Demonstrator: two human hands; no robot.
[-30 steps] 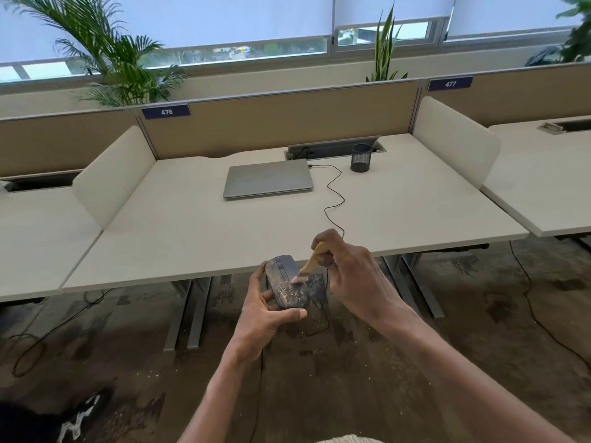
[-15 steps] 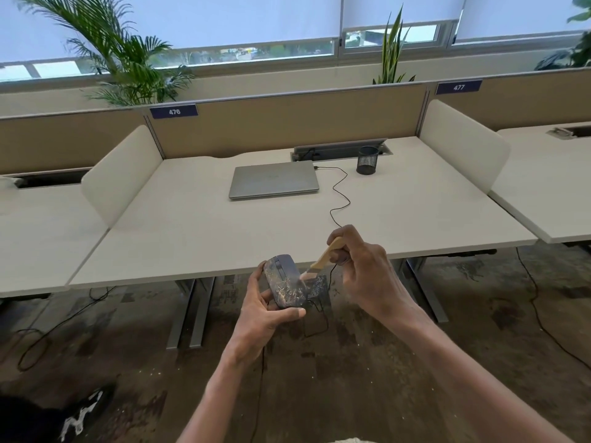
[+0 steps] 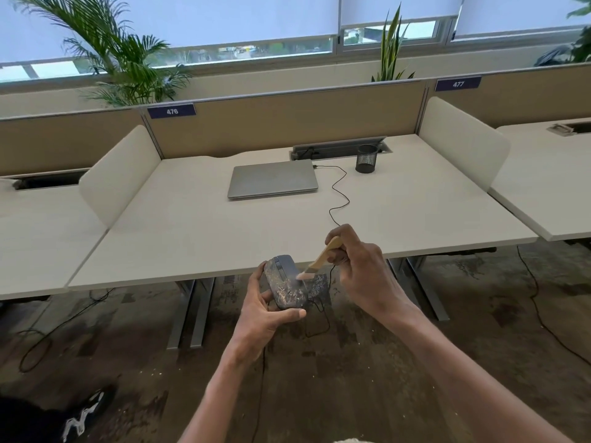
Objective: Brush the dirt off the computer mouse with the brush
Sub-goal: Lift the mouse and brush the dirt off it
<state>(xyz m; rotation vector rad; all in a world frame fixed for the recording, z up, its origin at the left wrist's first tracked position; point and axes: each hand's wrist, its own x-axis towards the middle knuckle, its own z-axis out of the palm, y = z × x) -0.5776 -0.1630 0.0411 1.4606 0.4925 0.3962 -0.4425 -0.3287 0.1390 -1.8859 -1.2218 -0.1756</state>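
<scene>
The left hand (image 3: 262,314) grips one dirty mouse (image 3: 285,282) in the air, thumb curled under it. Just beside it, the right hand (image 3: 361,276) pinches one brush (image 3: 319,259), bristles touching the mouse. Past both hands: one desk (image 3: 192,225), one laptop (image 3: 271,179), one cup (image 3: 366,158).

Even, soft daylight from the windows (image 3: 256,54) behind the desk (image 3: 192,225); lowered blinds (image 3: 224,14) glow pale blue, slightly blown out. Floor (image 3: 351,362) under the desk's near edge darker, shadows faint. Wide-angle bending at frame edges. Brush tip (image 3: 302,276) smeared by motion blur; overall mildly soft.
</scene>
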